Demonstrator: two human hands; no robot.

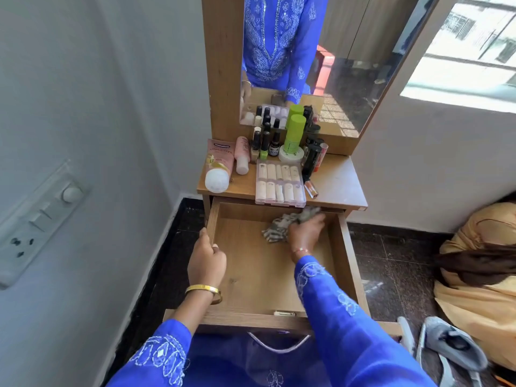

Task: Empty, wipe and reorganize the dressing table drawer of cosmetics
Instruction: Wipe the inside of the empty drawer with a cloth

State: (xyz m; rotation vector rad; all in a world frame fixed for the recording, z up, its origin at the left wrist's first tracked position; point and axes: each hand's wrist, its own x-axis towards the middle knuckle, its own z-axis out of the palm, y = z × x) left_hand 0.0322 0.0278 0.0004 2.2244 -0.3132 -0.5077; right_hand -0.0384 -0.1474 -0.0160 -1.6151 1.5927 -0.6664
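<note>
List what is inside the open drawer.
Inside the drawer: only a grey patterned cloth, gripped by the right hand at the back. No cosmetics show. The rear strip under the tabletop is hidden.

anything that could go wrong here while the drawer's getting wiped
The clear case of tubes juts past the tabletop's front edge, right above the right hand wiping with the cloth; lifting the hand could knock it into the drawer. The left hand rests on the drawer's side wall; closing it could pinch fingers.
</note>
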